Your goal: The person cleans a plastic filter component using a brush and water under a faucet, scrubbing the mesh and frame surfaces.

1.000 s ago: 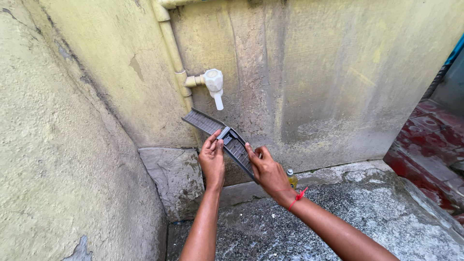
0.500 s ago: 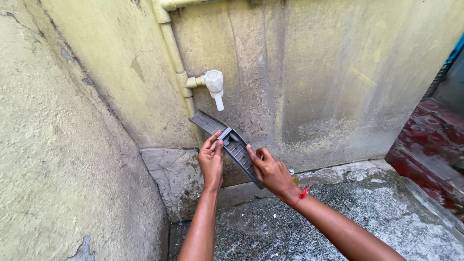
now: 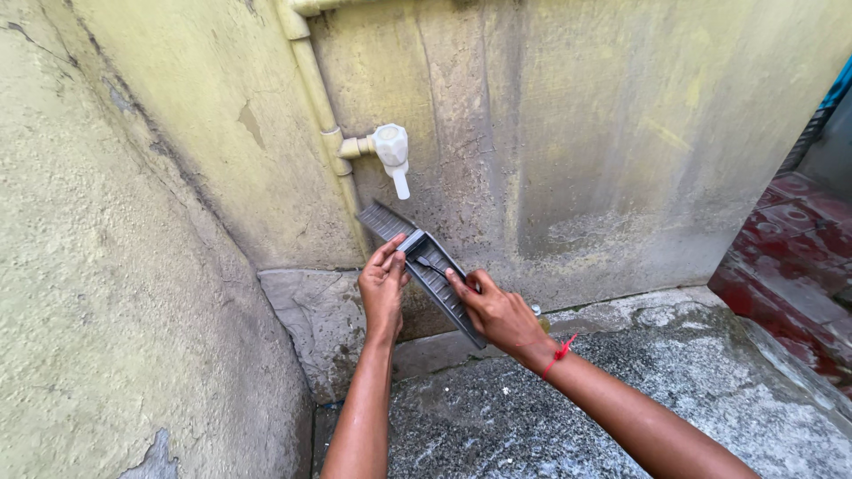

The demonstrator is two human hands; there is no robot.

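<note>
A long grey slatted grille (image 3: 424,264) is held tilted below a white plastic tap (image 3: 392,153) on the yellowish wall. My left hand (image 3: 382,286) grips its left edge near the middle, thumb on a small raised clip. My right hand (image 3: 493,310) holds the lower right part, fingers curled round the edge and thumb on the slats. A red thread is tied round my right wrist. The grille's upper end reaches up towards the tap's spout. No water shows at the tap.
A cream pipe (image 3: 317,84) runs down the wall corner to the tap. A stone block (image 3: 315,324) sits at the wall's foot. A small yellow bottle (image 3: 538,315) peeks behind my right hand. Wet speckled concrete floor (image 3: 577,417); red tiled step (image 3: 790,257) at right.
Both hands have shifted the grille slightly right and steeper, its upper end now closer under the tap. My left thumb has moved along the clip.
</note>
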